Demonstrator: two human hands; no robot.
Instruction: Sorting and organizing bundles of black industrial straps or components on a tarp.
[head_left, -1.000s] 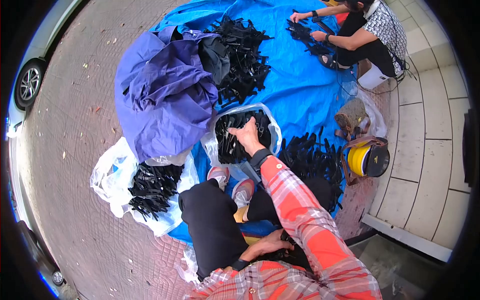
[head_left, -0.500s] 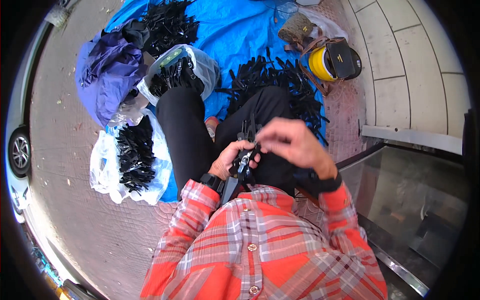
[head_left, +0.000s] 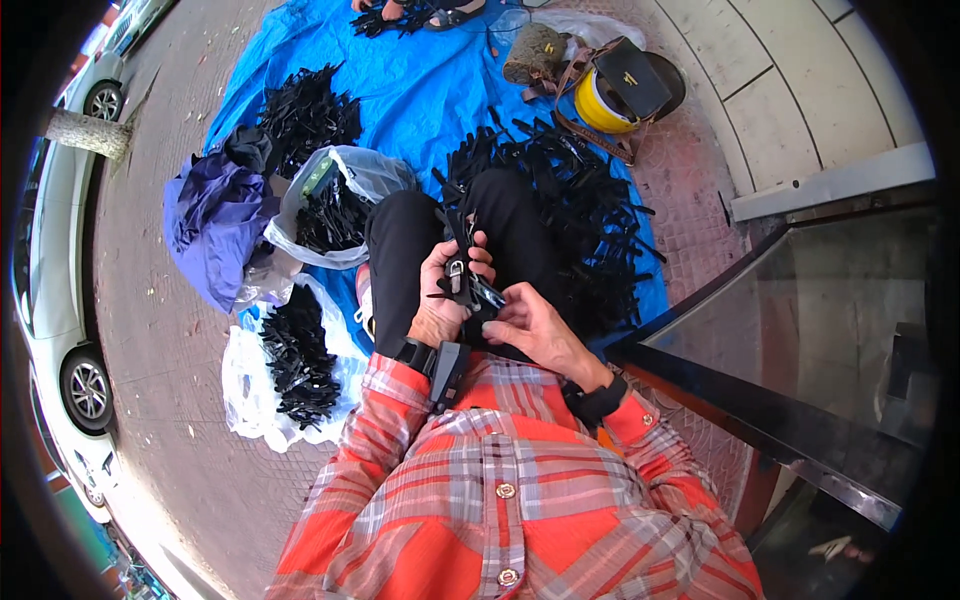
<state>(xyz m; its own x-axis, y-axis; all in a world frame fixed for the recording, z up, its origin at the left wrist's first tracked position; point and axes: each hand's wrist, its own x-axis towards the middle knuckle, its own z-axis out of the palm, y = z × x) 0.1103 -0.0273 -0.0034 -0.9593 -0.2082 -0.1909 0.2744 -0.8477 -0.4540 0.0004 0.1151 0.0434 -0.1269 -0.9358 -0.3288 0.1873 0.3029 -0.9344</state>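
Clasping black straps (head_left: 462, 236), the left hand (head_left: 438, 292) lies nearer the buckle (head_left: 456, 270); they slant from above it to its lower right; there the right hand (head_left: 543, 328) curls, its pinch unclear.

buckle (head_left: 456, 268): shiny metal | strap (head_left: 460, 244): matt | tarp (head_left: 400, 105): glossy creased plastic | shirt (head_left: 560, 495): cloth

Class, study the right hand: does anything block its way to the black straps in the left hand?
Nothing visible does: the right hand is close beside the black straps held in the left hand; exact contact is unclear.
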